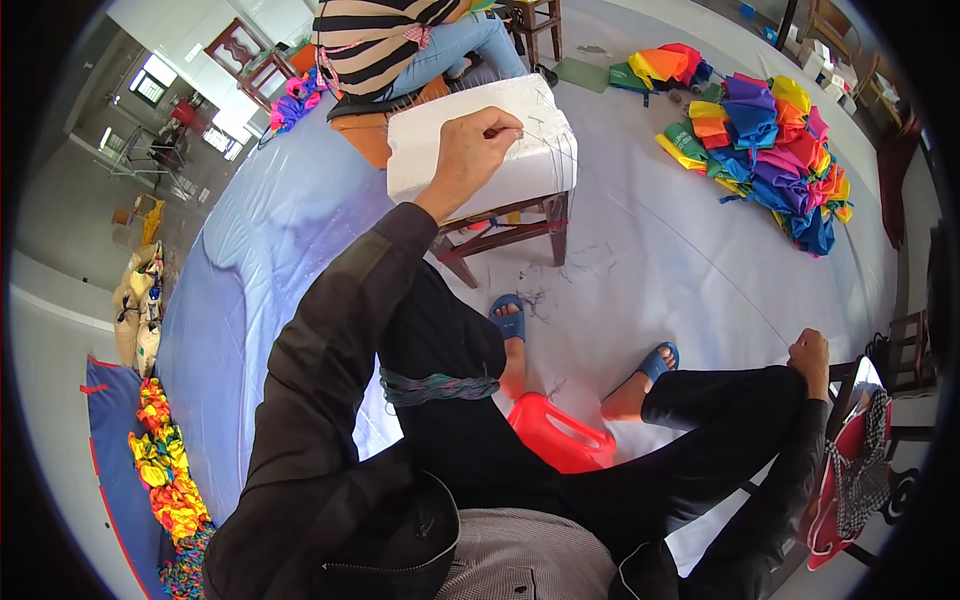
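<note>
My left hand (468,150) rests on top of a white foam block (540,120) that lies on a small wooden stool (510,235). Its fingertips are pinched on a thin thread at the block's top. Several fine threads hang over the block's right side. My right hand (808,352) is a closed fist by my right knee, far to the right. A faint thread (690,255) runs across the pale sheet toward it. A bundle of green and blue cords (435,388) lies on my lap.
A heap of bright multicoloured fabric (770,150) lies at the upper right on the pale floor sheet (300,220). Another person in a striped top (385,35) sits behind the block. A red plastic object (560,435) stands between my feet. More coloured fabric (170,480) lies lower left.
</note>
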The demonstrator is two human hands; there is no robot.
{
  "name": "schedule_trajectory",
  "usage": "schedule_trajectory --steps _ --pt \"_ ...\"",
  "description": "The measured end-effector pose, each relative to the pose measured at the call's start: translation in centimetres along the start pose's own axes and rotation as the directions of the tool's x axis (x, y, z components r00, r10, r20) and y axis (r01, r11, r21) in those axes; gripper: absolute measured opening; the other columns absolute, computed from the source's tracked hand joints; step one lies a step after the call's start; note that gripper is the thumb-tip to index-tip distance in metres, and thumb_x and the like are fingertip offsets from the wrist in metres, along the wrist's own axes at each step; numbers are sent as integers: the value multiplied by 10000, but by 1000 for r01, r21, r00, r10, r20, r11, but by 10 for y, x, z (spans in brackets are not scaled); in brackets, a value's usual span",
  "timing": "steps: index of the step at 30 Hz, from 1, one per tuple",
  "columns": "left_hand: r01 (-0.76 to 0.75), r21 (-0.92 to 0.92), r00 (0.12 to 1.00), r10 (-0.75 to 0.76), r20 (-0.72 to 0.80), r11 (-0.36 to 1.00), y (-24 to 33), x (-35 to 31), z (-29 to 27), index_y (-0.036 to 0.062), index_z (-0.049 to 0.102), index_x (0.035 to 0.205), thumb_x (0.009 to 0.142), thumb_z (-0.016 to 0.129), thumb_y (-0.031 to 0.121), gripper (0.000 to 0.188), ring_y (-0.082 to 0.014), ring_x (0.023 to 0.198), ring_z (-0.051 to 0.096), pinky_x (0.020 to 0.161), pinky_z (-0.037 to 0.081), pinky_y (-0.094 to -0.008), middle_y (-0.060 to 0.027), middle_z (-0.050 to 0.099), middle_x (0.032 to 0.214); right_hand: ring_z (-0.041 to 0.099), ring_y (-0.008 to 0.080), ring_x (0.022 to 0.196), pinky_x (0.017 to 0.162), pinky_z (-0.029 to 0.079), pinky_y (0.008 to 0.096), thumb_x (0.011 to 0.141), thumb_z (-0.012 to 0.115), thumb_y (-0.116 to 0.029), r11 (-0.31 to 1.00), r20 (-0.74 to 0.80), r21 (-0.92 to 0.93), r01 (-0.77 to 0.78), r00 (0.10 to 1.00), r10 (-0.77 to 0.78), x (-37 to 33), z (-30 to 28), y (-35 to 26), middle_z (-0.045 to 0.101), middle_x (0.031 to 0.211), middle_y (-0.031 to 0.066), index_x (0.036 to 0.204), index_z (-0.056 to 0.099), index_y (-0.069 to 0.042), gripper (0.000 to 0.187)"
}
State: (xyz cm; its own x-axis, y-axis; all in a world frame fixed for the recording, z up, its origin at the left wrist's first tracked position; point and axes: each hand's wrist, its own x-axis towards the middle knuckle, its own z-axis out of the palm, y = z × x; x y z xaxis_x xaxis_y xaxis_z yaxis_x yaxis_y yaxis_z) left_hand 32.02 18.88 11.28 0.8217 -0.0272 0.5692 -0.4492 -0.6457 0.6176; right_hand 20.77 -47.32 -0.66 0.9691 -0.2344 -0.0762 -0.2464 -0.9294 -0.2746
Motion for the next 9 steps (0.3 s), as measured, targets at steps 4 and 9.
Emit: schedule_trajectory --steps 4,9 --pt "6 8 1000 -6 26 1000 -3 1 4 -2 792 981 905 766 61 102 -108 761 716 701 542 -246 -73 787 866 753 318 628 606 601 441 763 584 -14 996 -13 -78 38 999 -39 -2 1 -4 706 668 218 779 674 28 100" --pt "20 -7 999 -20 26 1000 -7 2 9 14 799 979 903 777 72 98 -115 776 724 713 546 -250 -82 796 888 760 333 654 679 618 454 756 596 -23 987 -31 -151 57 998 -62 2 5 -1 725 708 223 781 687 9 100"
